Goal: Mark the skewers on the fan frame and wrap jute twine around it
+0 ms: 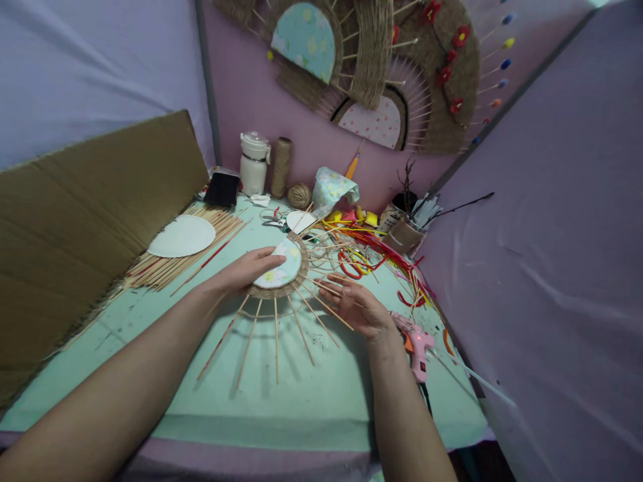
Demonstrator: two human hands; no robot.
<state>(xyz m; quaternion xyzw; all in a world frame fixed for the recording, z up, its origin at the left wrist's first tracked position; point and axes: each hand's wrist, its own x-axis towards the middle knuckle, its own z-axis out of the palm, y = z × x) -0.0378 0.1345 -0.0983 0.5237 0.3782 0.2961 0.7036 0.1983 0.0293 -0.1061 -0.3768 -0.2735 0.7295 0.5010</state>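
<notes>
My left hand point(251, 268) grips a half-round craft piece point(282, 269), thumb on top of its pale blue floral face. Brown twine point(304, 264) is wound in a band around the curved edge. Thin wooden sticks point(276, 341) fan out from it toward me and to the right, and a loose twine strand crosses several of them. My right hand point(351, 304) is at the right-hand sticks, palm turned inward and fingers loosely bent among them. Whatever is between those fingertips is too small to make out.
A pink glue gun point(416, 345) lies right of my right hand. Coloured pipe cleaners point(372, 244) and scissors point(350, 264) clutter the back right. More sticks point(191, 248) lie under a white oval point(183, 235) beside a cardboard panel point(100, 214). Behind stand a white jar point(254, 167) and twine ball point(300, 195).
</notes>
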